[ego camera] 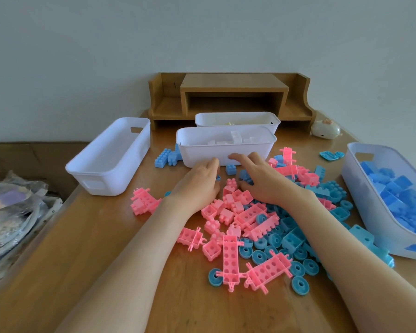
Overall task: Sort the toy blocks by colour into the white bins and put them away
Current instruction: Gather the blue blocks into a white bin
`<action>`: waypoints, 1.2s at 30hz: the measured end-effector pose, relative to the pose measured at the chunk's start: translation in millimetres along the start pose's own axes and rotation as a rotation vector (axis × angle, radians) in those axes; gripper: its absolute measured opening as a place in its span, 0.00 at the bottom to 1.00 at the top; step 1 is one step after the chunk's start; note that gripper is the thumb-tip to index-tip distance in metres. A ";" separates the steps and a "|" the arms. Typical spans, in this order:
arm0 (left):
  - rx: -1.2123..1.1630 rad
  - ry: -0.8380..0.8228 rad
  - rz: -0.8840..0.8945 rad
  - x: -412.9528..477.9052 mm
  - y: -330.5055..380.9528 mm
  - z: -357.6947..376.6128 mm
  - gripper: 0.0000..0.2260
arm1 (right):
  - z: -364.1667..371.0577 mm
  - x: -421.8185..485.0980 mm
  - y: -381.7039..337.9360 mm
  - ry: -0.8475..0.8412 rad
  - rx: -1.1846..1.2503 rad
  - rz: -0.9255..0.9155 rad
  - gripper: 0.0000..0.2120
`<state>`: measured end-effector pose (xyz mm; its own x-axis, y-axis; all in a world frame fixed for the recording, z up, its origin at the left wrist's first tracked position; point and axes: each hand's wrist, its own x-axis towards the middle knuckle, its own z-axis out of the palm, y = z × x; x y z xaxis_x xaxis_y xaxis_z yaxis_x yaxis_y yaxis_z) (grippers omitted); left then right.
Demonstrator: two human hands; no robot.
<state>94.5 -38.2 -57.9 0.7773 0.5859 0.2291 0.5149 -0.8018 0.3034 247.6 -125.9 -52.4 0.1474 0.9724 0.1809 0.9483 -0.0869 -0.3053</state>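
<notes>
Here both hands lie palm-down on the heap of pink and blue blocks (250, 219) mid-table, likely raking out one colour: left hand (197, 186) with fingers together, right hand (262, 179) with fingers spread, neither visibly clamped on anything; the empty bin (111, 157) waits at the left edge, the blue-filled bin (370, 205) at the right

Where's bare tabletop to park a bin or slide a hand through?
Bare wood lies at the near left, between the table's left edge and the left forearm, below the empty white plastic bin. The near strip under the pink and blue toy block pile is also bare. Centre-right, up to the blue-filled bin, is crowded.
</notes>
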 end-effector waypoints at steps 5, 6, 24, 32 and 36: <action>0.023 -0.020 0.029 -0.9 1.2 0.3 0.16 | 5.4 5.2 -2.3 -0.090 -0.161 -0.015 0.24; 0.042 -0.012 0.023 -0.7 0.6 1.3 0.14 | 5.0 5.7 -2.5 -0.087 -0.120 -0.003 0.23; -0.063 -0.005 -0.044 3.1 9.1 -11.6 0.16 | -9.4 7.1 -17.6 -0.090 0.124 0.065 0.15; -0.039 -0.096 -0.145 12.3 18.7 -12.0 0.13 | -13.9 11.4 -26.6 -0.109 0.103 0.116 0.13; 0.002 -0.149 -0.172 17.0 26.9 -16.9 0.12 | -30.5 1.0 -23.2 -0.067 0.121 0.119 0.12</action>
<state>115.5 -47.8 -30.3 0.7224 0.6906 0.0350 0.6455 -0.6917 0.3240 234.4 -129.5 -16.7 0.2336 0.9694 0.0757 0.8840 -0.1793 -0.4318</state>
